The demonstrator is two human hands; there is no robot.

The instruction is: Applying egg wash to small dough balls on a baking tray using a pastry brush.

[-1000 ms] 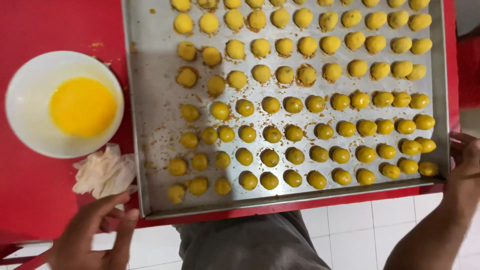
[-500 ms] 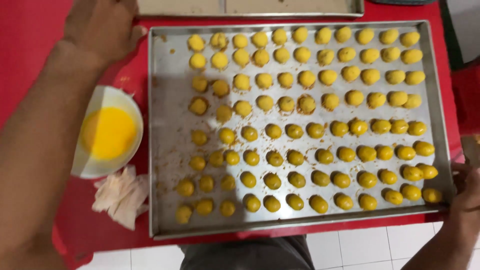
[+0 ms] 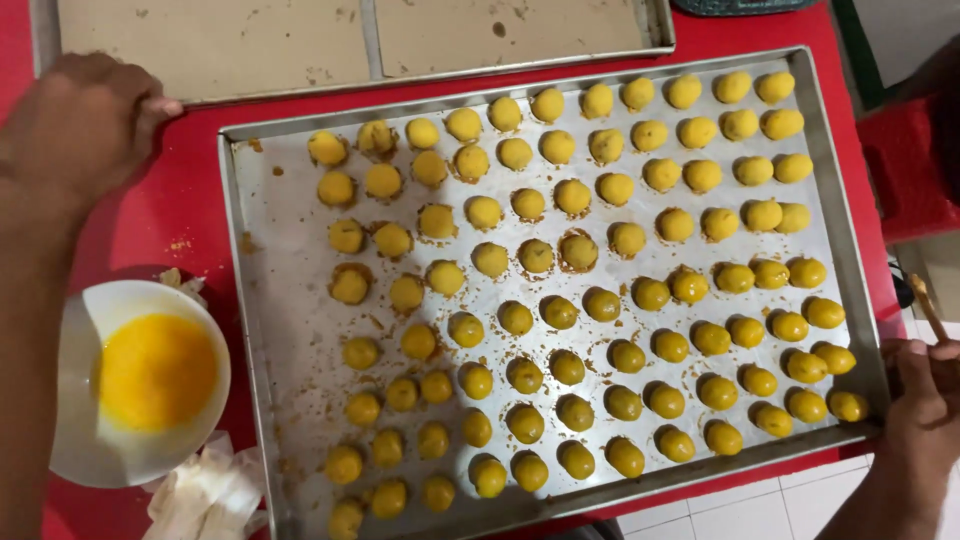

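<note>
My left hand [image 3: 85, 125] is at the far left of the red table [image 3: 190, 215], knuckles up and fingers curled, with the thumb tip against the near rim of the second, paper-lined metal baking tray [image 3: 400, 78] lying beyond the main one. It rests there with the fingers bent under, so I cannot tell whether they clasp anything beneath the rim.

My right hand [image 3: 925, 415] is at the lower right, pressed to the near right corner of the large rectangular silver metal baking tray [image 3: 285, 330]. The fingers are folded in around a thin brown stick-like handle [image 3: 928, 308] that rises from the fist; only a short length shows, so I take it for a brush handle without being sure.

The big tray sits slightly askew in the middle of the table, filled with rows of small round yellow pastry balls [image 3: 560, 312]; those in the near rows look darker and glossier than the paler ones at the far side. Crumbs dot its bare left part.

Just left of the tray stands a white bowl of bright yellow beaten egg [image 3: 150, 375], and a crumpled white paper napkin [image 3: 205, 495] lies at its near edge.
</note>
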